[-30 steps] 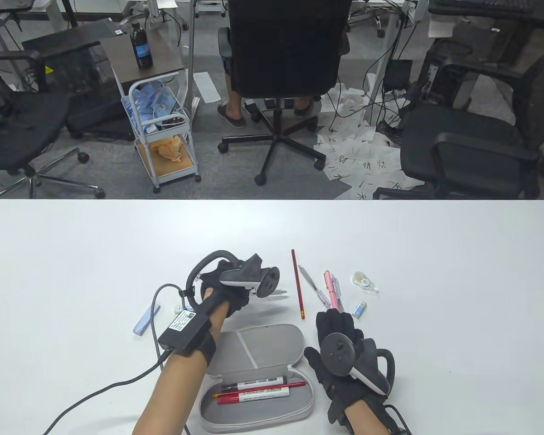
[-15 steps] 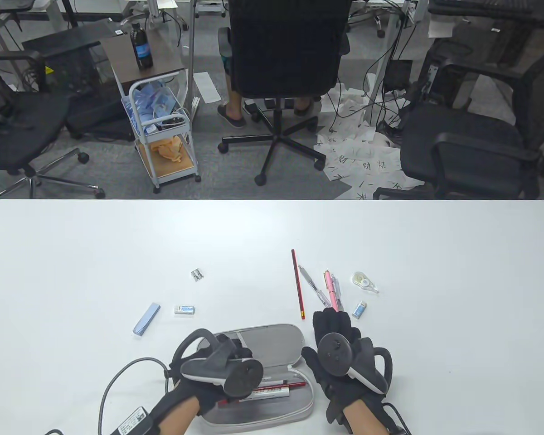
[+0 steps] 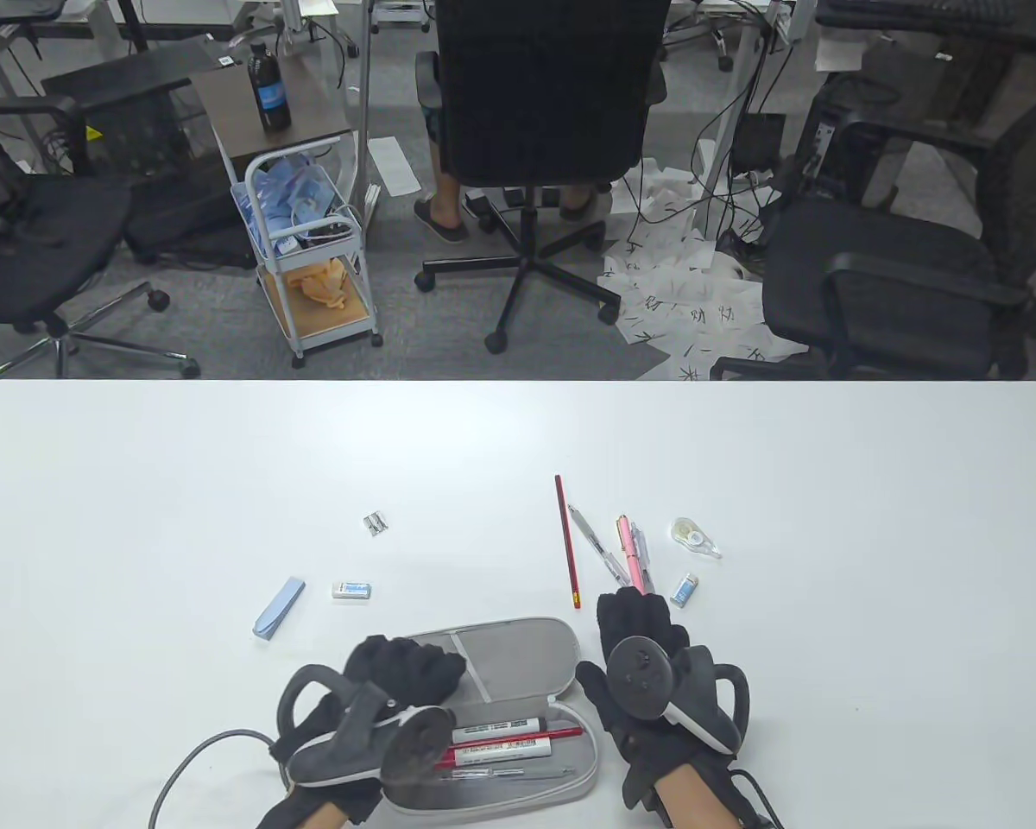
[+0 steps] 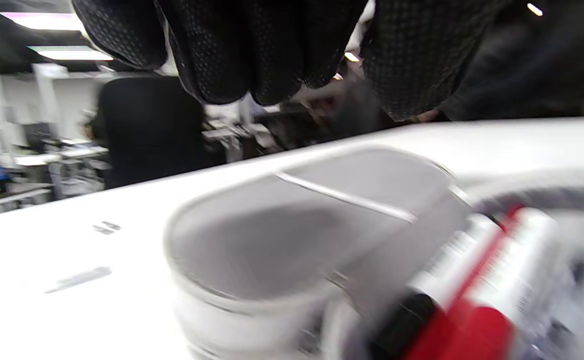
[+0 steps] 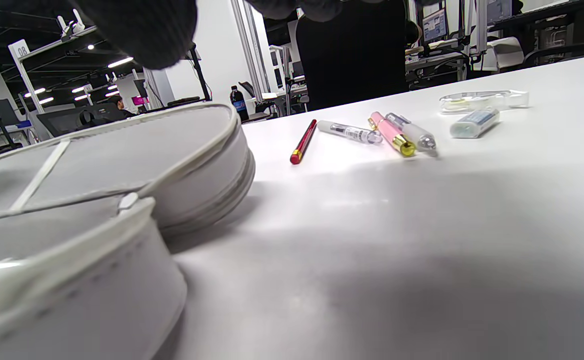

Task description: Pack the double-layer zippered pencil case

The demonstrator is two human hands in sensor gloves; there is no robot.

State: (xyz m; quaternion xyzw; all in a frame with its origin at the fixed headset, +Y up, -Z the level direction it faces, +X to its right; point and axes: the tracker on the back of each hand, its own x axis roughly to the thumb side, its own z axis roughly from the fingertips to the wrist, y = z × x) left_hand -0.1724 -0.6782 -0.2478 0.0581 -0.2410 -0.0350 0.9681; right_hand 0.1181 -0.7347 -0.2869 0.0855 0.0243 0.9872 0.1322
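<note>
Case (image 3: 518, 656) lies open at the near edge of the table (image 3: 138, 484), lid flat toward the far side, tray toward us; in the tray we see a black-capped marker (image 3: 496, 732), a red marker (image 3: 518, 747) just beside it, and a clear pen (image 3: 509, 773) along the near wall. Our left hand (image 3: 388, 682) hangs over the left end of the case, fingers (image 3: 414, 665) bunched close together above the lid corner; the left wrist view is blurred, and we cannot tell whether they touch the case or pinch anything. Our right hand (image 3: 647, 682) rests palm down on the table just right of the case, its fingers (image 3: 634, 613) lying together and pointing away from us, its thumb near the hinge end; it holds nothing that we can see. Beyond the right hand lie a red pencil (image 3: 567, 540), a clear pen, a pink pen (image 3: 630, 553) and a pale pen touching it; farther right sit a small eraser (image 3: 684, 589) and a tape dispenser (image 3: 693, 535). Left of the case are a blue box (image 3: 279, 607), a white eraser (image 3: 351, 590) and a sharpener (image 3: 375, 522), well apart from one another.
</note>
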